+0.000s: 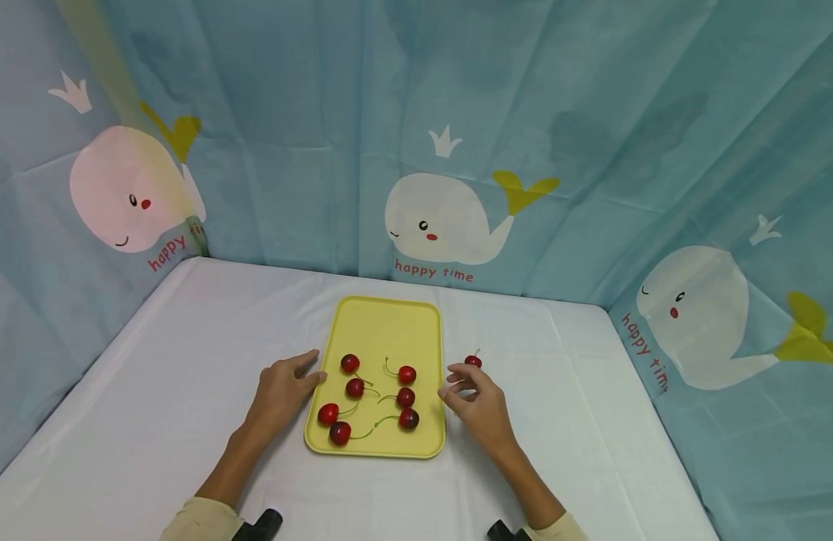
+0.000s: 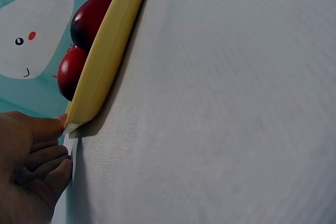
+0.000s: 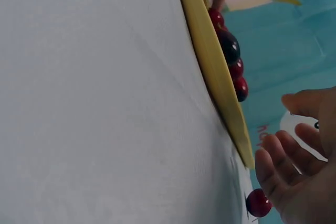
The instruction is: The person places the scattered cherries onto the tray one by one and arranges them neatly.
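A yellow tray lies on the white cloth, holding several dark red cherries with green stems in two loose columns. My left hand is at the tray's left side, its thumb touching the rim and its index finger stretched out along the outside. To the right of the tray, my right hand is raised with fingers loosely bent and nothing between them. Just beyond its fingers, a lone cherry sits on the cloth, partly hidden in the head view. The right wrist view shows this cherry behind the fingers.
White cloth covers the table. Blue curtains printed with white whales rise behind it and along both sides. Black wrist straps show at the sleeves.
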A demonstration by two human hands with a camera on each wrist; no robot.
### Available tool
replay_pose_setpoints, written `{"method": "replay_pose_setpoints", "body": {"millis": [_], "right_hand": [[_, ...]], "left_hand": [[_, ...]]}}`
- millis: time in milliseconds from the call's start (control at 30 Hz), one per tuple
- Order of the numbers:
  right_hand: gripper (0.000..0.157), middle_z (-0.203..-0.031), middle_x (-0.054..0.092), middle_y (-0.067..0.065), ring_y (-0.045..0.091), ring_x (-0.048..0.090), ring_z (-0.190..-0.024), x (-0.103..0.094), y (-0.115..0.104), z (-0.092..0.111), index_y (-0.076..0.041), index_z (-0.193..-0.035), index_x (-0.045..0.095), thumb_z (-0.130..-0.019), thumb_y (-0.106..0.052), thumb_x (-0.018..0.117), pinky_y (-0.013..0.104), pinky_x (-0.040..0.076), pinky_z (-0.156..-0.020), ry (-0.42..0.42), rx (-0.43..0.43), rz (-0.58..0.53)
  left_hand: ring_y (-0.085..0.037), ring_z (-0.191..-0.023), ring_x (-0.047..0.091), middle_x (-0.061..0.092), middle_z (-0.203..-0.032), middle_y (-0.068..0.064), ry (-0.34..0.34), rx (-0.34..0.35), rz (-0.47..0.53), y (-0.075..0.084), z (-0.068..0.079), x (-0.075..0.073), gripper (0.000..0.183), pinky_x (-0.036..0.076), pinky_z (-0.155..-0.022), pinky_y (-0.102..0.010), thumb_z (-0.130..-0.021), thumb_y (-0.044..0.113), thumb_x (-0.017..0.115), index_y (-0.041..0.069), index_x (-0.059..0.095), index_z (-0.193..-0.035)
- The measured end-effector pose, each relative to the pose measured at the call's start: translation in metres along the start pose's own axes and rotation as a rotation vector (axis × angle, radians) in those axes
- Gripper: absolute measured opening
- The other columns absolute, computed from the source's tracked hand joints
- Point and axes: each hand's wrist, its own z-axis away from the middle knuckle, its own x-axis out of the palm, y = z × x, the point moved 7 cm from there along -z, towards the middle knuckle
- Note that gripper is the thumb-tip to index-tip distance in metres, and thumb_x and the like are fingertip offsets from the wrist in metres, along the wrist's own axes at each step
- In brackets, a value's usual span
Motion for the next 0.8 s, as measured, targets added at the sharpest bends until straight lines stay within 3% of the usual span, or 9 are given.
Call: {"method": "replay_pose_setpoints", "body": {"millis": [533, 800], "right_hand": [[0.036, -0.117, 0.073, 0.008, 0.022, 0.070, -0.094, -0.024, 0.014, -0.011, -0.006, -0.123, 0.074, -0.090, -0.016, 0.085, 0.019, 0.057, -0.076, 0.164, 0.036, 0.075], [0.039, -0.116, 0.071, 0.009, 0.022, 0.068, -0.096, -0.030, 0.024, -0.016, -0.007, -0.126, 0.072, -0.091, -0.019, 0.085, 0.020, 0.057, -0.064, 0.211, 0.085, 0.079]], "left_hand": [[-0.047, -0.145, 0.048, 0.057, -0.150, -0.025, -0.001, 0.005, -0.004, 0.000, 0.000, 0.000, 0.055, 0.042, -0.117, -0.062, -0.102, 0.019, 0.070, 0.001, 0.056, -0.151], [-0.046, -0.145, 0.048, 0.057, -0.150, -0.025, 0.000, 0.004, 0.000, 0.000, 0.000, 0.000, 0.055, 0.042, -0.118, -0.062, -0.101, 0.018, 0.071, 0.001, 0.057, -0.151]]}}
